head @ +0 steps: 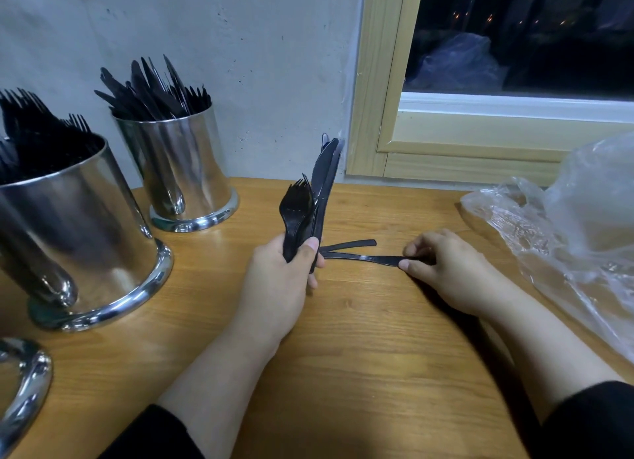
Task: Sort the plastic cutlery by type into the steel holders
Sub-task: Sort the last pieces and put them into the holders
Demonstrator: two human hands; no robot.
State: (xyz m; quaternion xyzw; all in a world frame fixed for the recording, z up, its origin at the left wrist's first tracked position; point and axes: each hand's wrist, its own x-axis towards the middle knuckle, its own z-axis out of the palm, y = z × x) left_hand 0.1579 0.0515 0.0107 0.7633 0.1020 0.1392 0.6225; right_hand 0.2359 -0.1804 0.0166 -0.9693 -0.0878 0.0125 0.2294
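My left hand grips an upright bundle of black plastic forks and knives at the middle of the wooden table. My right hand pinches the end of a black cutlery piece lying flat on the table, its other end hidden behind the left hand. A second loose black piece lies just behind it. At the left stands a large steel holder filled with forks. Behind it, a smaller steel holder holds mostly knives.
A crumpled clear plastic bag lies at the right of the table. The rim of a third steel holder shows at the lower left. A grey wall and a wooden window frame close off the back.
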